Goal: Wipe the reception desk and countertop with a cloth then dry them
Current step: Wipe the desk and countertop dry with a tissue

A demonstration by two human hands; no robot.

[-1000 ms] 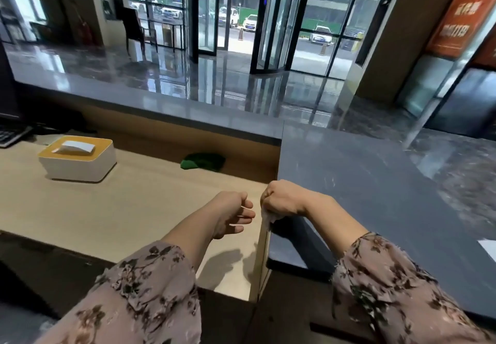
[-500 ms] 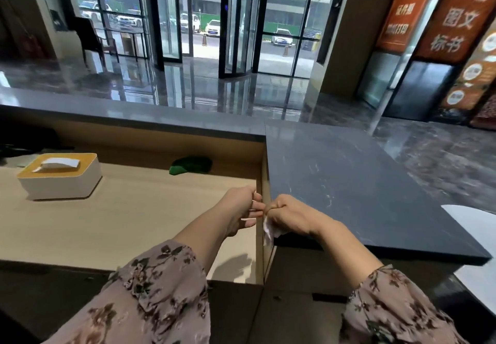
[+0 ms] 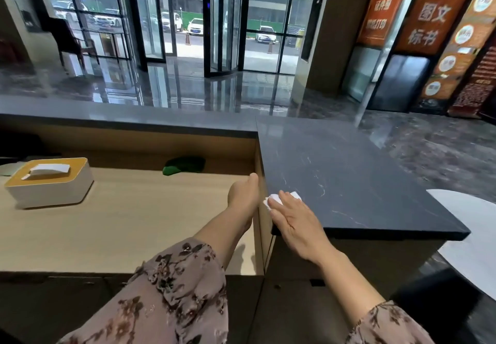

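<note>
My right hand (image 3: 294,218) lies flat on a small white tissue (image 3: 276,198), pressing it onto the near left corner of the dark stone countertop (image 3: 349,177). My left hand (image 3: 245,196) rests against the wooden side panel beside that corner, above the light wooden desk (image 3: 128,214); its fingers are hidden behind the panel edge. A green cloth (image 3: 183,165) lies at the back of the desk, apart from both hands.
A white tissue box with a wooden lid (image 3: 49,181) stands on the desk at the left. A raised grey counter ledge (image 3: 128,116) runs along the back. A white rounded surface (image 3: 472,225) sits beyond the countertop's right end.
My right hand has opened from a fist and moved up onto the countertop, flattening the white tissue there. My left hand has slid forward along the side panel. The camera view shifted right.
</note>
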